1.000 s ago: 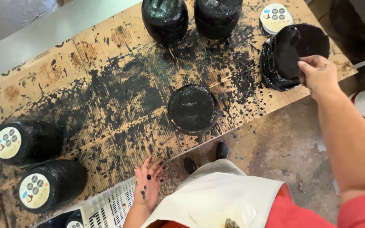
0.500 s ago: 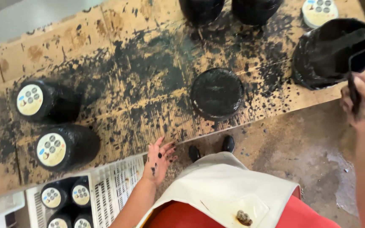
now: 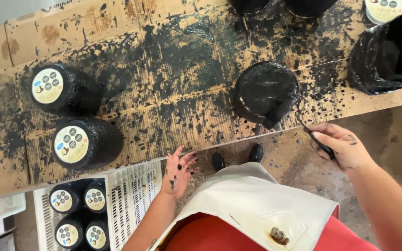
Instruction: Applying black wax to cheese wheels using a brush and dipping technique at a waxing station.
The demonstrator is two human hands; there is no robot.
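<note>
A round black-coated wheel (image 3: 266,91) sits near the front edge of the cardboard-covered table (image 3: 173,111). My right hand (image 3: 340,145) grips a black brush (image 3: 313,135) whose tip reaches the wheel's lower right side. My left hand (image 3: 178,172) hangs with fingers spread at the table's front edge, holding nothing, with black spots on it. Two black wheels with round white labels (image 3: 48,86) (image 3: 71,144) lie on the left of the table.
A black bucket (image 3: 387,53) stands at the far right of the table. A white slatted crate (image 3: 112,204) under the table holds several labelled black wheels. My white apron (image 3: 257,204) and black shoes (image 3: 257,153) show below. More black wheels line the far edge.
My right hand has come away from the black bucket with the brush, down to the front of the middle wheel. The view has shifted right; my left hand stays at the table edge.
</note>
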